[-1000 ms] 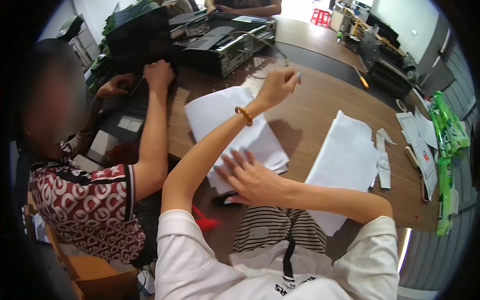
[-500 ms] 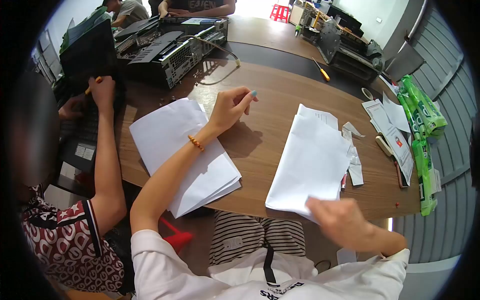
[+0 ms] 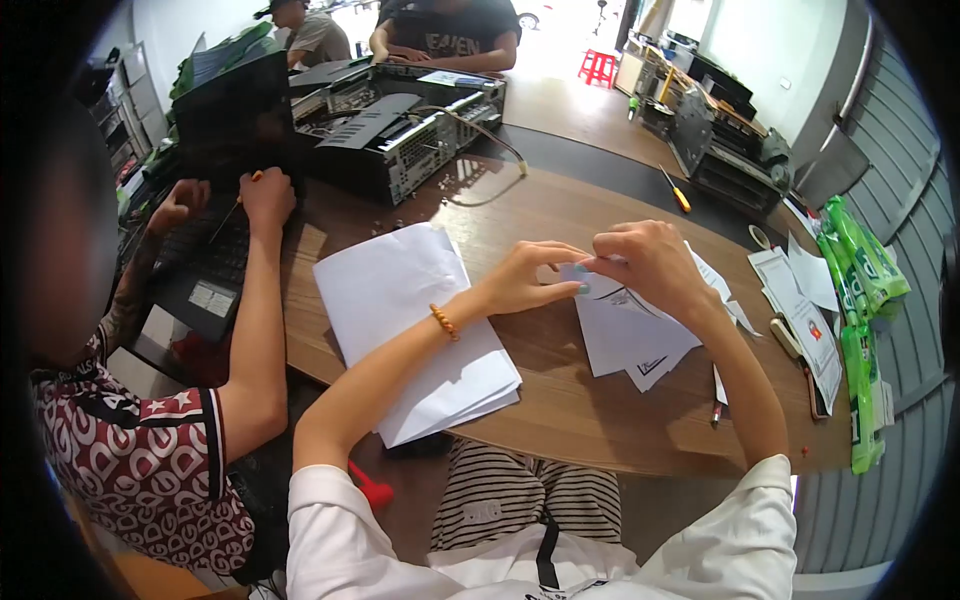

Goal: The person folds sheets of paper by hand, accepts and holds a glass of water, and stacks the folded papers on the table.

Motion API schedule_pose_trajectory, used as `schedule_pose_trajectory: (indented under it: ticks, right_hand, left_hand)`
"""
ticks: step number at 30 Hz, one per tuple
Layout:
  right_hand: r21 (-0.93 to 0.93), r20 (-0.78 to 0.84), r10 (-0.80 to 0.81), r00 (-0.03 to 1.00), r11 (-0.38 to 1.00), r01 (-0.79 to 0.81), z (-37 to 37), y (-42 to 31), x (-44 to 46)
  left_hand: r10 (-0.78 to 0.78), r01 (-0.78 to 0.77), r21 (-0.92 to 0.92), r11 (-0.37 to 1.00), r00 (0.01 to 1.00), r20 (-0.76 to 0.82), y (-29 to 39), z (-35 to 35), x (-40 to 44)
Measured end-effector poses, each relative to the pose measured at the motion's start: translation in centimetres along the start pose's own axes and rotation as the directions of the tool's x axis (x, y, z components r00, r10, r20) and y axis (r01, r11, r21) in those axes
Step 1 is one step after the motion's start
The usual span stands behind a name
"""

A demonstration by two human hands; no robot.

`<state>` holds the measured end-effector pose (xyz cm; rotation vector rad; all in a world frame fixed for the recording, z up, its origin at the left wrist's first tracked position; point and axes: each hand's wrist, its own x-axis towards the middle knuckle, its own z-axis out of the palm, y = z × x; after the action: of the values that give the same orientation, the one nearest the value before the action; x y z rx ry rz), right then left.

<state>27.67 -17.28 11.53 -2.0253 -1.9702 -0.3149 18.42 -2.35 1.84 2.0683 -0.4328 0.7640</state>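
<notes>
My left hand (image 3: 525, 277), with an orange bead bracelet on its wrist, has its thumb and fingertips closed around the upper left corner of some printed sheets (image 3: 632, 340). Right beside it, my right hand (image 3: 650, 262) pinches the same corner from above. The sheets hang tilted and fanned below my right hand, dark printed marks showing near their edges. To the left, a stack of blank white paper (image 3: 395, 290) lies at the table edge, partly under my left forearm.
An opened computer case (image 3: 400, 150) with a cable stands at the back left. Beside me a person holds a screwdriver over a laptop (image 3: 200, 290). An orange-handled screwdriver (image 3: 680, 197), tape roll (image 3: 759, 237), documents (image 3: 805, 320) and green packets (image 3: 860, 270) lie to the right.
My right hand has moved up from the near edge of the right-hand papers to their top corner, and my left hand has come right to meet it. The papers are now lifted, showing print.
</notes>
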Motion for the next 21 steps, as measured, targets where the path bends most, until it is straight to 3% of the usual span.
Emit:
schedule_pose_trajectory:
  ticks: [2, 3, 5, 7, 8, 11, 12, 14, 16, 18, 19, 20, 21]
  right_hand:
    - [-0.097, -0.002, -0.157, 0.988, 0.983, 0.156, -0.4, -0.5, 1.1]
    - [-0.095, -0.006, -0.163, 0.987, 0.982, 0.162, -0.5, -0.8, 1.6]
    - [-0.269, 0.003, -0.434, 0.901, 0.867, 0.419, -0.5, -1.7, 2.3]
    - [-0.321, -0.037, -0.471, 0.881, 0.841, 0.436, -0.7, -2.2, 2.8]
    - [-0.369, -0.070, -0.509, 0.858, 0.812, 0.452, -0.7, -2.4, 2.8]
    - [-0.427, -0.214, -0.556, 0.803, 0.793, 0.435, -0.7, -2.6, 3.2]
    - [-0.428, -0.213, -0.554, 0.805, 0.793, 0.433, -0.5, -2.7, 3.3]
    - [-0.407, -0.322, -0.526, 0.787, 0.828, 0.387, -0.1, -2.6, 3.4]
    - [-0.378, -0.311, -0.509, 0.803, 0.841, 0.386, -1.1, -2.3, 3.2]
    - [-0.324, -0.599, -0.314, 0.736, 0.936, 0.136, -2.7, -1.5, 3.1]
    - [-0.239, -0.662, -0.207, 0.720, 0.969, 0.059, -3.2, 0.4, 3.0]
    - [-0.025, -0.733, -0.071, 0.676, 0.997, 0.076, -3.6, 2.1, 2.9]
    - [0.035, -0.710, 0.005, 0.704, 0.999, 0.027, -4.2, 3.7, 2.6]
  left_hand:
    - [-0.048, 0.048, 0.022, 0.999, 0.999, -0.013, 0.1, -0.1, -0.2]
    - [-0.099, 0.099, -0.044, 0.994, 0.995, 0.003, -0.1, -0.2, -0.3]
    - [-0.151, 0.153, -0.110, 0.982, 0.988, 0.028, -0.8, -0.5, -0.4]
    - [-0.336, 0.384, -0.280, 0.880, 0.919, 0.206, -1.5, -0.9, -0.4]
    - [-0.337, 0.387, -0.280, 0.879, 0.918, 0.209, -1.7, -0.6, -0.6]
    - [-0.428, 0.392, -0.677, 0.622, 0.895, 0.125, 0.3, -0.4, -0.4]
    - [-0.426, 0.392, -0.678, 0.621, 0.896, 0.128, 0.2, -0.5, -0.4]
    - [-0.402, 0.377, -0.360, 0.854, 0.916, 0.005, -0.4, -0.7, -0.3]
    - [-0.491, 0.468, -0.253, 0.846, 0.871, -0.029, -1.0, -0.8, -0.4]
    - [-0.552, 0.366, -0.579, 0.728, 0.814, -0.179, -1.5, -1.0, -0.4]
    - [-0.591, 0.325, -0.668, 0.669, 0.778, -0.213, -1.3, -1.3, -0.2]
    - [-0.588, 0.332, -0.662, 0.672, 0.782, -0.205, -1.3, -1.7, 0.0]
    - [-0.634, 0.333, -0.733, 0.593, 0.754, -0.171, -1.3, -2.3, -0.1]
